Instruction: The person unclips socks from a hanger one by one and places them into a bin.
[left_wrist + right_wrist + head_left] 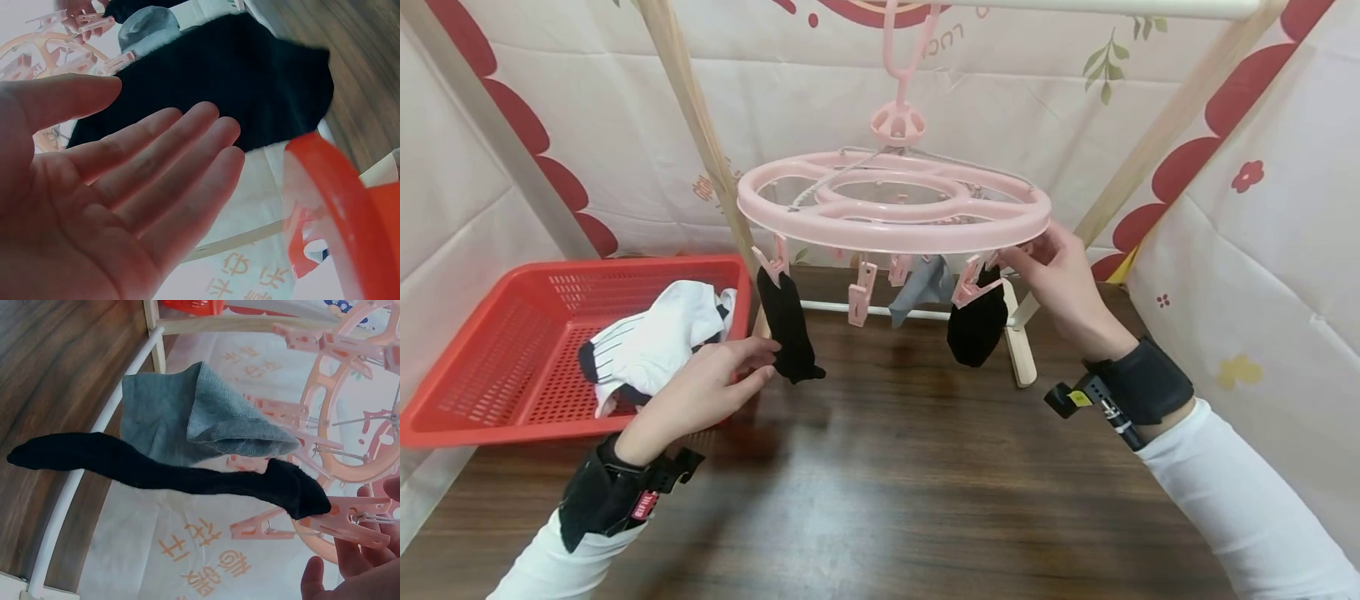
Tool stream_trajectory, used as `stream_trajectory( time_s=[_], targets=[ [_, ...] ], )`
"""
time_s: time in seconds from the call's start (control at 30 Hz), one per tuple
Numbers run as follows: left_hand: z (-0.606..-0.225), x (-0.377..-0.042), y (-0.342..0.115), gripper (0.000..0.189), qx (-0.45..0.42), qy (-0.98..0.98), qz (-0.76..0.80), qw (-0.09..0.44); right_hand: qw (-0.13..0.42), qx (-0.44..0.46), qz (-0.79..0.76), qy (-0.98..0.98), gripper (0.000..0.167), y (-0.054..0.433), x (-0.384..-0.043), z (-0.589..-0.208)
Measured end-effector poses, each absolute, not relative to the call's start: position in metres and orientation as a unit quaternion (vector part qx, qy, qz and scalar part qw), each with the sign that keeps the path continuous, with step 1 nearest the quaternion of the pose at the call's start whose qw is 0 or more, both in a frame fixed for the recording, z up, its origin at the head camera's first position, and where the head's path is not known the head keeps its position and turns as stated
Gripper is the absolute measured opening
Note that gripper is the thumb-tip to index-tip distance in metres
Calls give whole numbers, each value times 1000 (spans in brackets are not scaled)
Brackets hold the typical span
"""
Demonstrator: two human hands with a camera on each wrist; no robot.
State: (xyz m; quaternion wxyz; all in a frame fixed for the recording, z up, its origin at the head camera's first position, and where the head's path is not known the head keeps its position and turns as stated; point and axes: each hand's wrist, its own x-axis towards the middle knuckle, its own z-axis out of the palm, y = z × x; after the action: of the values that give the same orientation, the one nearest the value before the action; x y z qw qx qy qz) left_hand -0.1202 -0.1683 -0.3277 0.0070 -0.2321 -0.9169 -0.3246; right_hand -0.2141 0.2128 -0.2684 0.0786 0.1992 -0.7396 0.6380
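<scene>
A round pink drying hanger (760,218) with clothespins hangs before me. My left hand (718,379) has its fingers extended beside a black sock (786,321) that dangles from a clothespin at the hanger's left; in the left wrist view the sock (250,81) spreads behind the fingertips. At the right rim, my right hand (1060,279) pinches a pink clothespin (356,525), whose other end bites the top of a second black sock (156,472). That sock (977,325) hangs low under the rim in the head view. A grey sock (925,287) is clipped farther back.
At the left stands a red basket (542,312) with white clothing (658,333) in it. Wooden posts (692,100) and a white lower bar (880,311) frame the hanger. Below is a dark wooden tabletop (887,483); patterned cloth (1037,92) covers the back and sides.
</scene>
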Motion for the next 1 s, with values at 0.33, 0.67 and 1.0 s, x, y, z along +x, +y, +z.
stream_trajectory(
  time_s=[0.33,0.67,1.0],
  targets=[
    [-331,-120,-165,25,-237,-911,-337,-3,91,209,543,-808,34,226,-196,-264],
    [-332,-120,-163,22,-247,-906,-343,1,50,243,554,-795,35,240,-183,-257],
    [-334,-118,-160,20,-252,-905,-343,-8,32,249,562,-788,37,246,-173,-256]
  ],
)
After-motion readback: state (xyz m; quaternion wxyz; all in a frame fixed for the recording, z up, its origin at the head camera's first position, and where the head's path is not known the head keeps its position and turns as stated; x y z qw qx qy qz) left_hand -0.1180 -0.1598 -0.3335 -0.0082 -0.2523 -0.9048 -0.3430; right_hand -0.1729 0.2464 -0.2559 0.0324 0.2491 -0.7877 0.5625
